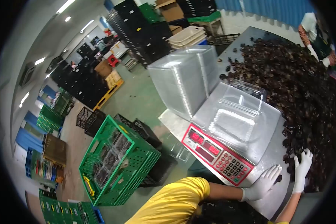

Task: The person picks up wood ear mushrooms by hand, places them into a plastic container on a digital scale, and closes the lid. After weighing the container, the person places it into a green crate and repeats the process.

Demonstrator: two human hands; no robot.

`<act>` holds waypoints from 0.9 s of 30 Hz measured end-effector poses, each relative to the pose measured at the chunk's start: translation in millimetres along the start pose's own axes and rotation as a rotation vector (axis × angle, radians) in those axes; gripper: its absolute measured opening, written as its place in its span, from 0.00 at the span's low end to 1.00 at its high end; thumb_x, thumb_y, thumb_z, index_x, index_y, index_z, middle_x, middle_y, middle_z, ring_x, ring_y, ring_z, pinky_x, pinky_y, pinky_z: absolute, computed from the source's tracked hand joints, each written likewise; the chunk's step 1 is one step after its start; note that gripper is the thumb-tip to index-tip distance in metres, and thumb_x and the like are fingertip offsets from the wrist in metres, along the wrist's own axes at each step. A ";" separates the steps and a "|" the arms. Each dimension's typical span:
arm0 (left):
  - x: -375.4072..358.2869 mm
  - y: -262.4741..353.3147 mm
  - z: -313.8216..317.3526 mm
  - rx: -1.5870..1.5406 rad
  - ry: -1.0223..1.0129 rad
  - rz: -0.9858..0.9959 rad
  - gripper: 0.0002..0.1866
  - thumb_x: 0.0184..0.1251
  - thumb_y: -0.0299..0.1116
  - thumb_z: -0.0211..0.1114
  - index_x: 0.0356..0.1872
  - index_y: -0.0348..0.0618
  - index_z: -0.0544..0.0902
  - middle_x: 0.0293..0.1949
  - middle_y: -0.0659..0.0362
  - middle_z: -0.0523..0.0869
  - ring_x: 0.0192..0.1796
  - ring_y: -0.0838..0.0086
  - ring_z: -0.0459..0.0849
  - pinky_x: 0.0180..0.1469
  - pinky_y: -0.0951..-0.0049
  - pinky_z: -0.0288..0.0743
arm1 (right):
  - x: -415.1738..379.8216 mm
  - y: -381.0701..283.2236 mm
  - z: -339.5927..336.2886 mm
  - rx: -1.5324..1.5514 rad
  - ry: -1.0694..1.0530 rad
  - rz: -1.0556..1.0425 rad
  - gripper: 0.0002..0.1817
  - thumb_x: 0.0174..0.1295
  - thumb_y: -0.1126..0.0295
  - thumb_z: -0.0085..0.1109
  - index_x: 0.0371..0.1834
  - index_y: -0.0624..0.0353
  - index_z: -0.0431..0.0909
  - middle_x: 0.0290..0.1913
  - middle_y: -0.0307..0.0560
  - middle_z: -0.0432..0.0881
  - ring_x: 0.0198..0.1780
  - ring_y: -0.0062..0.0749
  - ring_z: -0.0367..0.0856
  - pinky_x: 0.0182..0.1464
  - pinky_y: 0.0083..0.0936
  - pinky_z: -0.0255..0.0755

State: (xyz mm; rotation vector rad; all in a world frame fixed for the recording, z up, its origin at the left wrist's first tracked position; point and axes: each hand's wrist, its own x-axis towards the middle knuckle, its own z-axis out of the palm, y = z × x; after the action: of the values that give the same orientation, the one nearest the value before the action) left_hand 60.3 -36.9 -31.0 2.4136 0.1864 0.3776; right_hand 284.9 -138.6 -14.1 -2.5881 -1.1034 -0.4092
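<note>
Along the near edge of the table (276,158), my left hand (263,183) lies flat and spread, palm down, holding nothing, just beside the front corner of the scale (220,156). My right hand (301,168) is gloved too, fingers loosely curled into the near fringe of the dark mushroom heap (295,82) that covers the right side of the table; I cannot tell whether it has closed on any. I judge those pieces light, thin and springy, likely to crumble or slip if pinched, so a loose scooping handful from the heap's edge suits them. An empty clear tray (237,117) sits open on the scale pan; it looks flimsy and should be taken by its rim. A stack of clear trays (184,80) stands at the far left corner.
</note>
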 end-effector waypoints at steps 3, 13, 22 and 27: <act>1.2 3.0 -9.3 -0.061 -0.055 0.016 0.50 0.55 0.33 0.63 0.77 0.30 0.46 0.76 0.37 0.53 0.79 0.46 0.50 0.78 0.55 0.47 | -25.8 -10.4 -3.9 0.035 -0.084 0.036 0.22 0.51 0.70 0.68 0.49 0.65 0.76 0.59 0.57 0.74 0.62 0.55 0.69 0.61 0.44 0.65; -3.5 -4.5 5.3 -0.233 0.009 0.020 0.12 0.54 0.31 0.64 0.37 0.36 0.75 0.71 0.38 0.61 0.77 0.45 0.53 0.74 0.49 0.53 | -61.5 -42.2 -52.5 0.191 0.020 0.021 0.28 0.57 0.79 0.59 0.65 0.59 0.73 0.69 0.53 0.71 0.69 0.49 0.68 0.71 0.40 0.59; -2.8 -11.9 10.7 -0.288 0.050 0.050 0.10 0.54 0.29 0.64 0.34 0.39 0.74 0.65 0.42 0.68 0.74 0.46 0.59 0.70 0.49 0.59 | -120.1 -28.2 -28.9 0.137 -0.010 0.190 0.26 0.71 0.66 0.53 0.72 0.58 0.67 0.76 0.57 0.60 0.76 0.49 0.58 0.75 0.42 0.53; -3.0 -10.9 10.1 -0.281 0.095 0.086 0.09 0.59 0.31 0.63 0.36 0.40 0.75 0.65 0.41 0.69 0.72 0.45 0.61 0.70 0.50 0.59 | -127.7 -72.4 -39.0 0.350 -0.023 0.168 0.23 0.67 0.72 0.53 0.66 0.63 0.72 0.73 0.56 0.65 0.73 0.51 0.63 0.74 0.43 0.56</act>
State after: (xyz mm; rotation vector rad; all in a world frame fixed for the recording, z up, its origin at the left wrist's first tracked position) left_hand 60.3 -35.4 -46.1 2.1333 0.0656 0.5221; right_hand 141.4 -188.3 -14.2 -2.3536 -0.8658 -0.1328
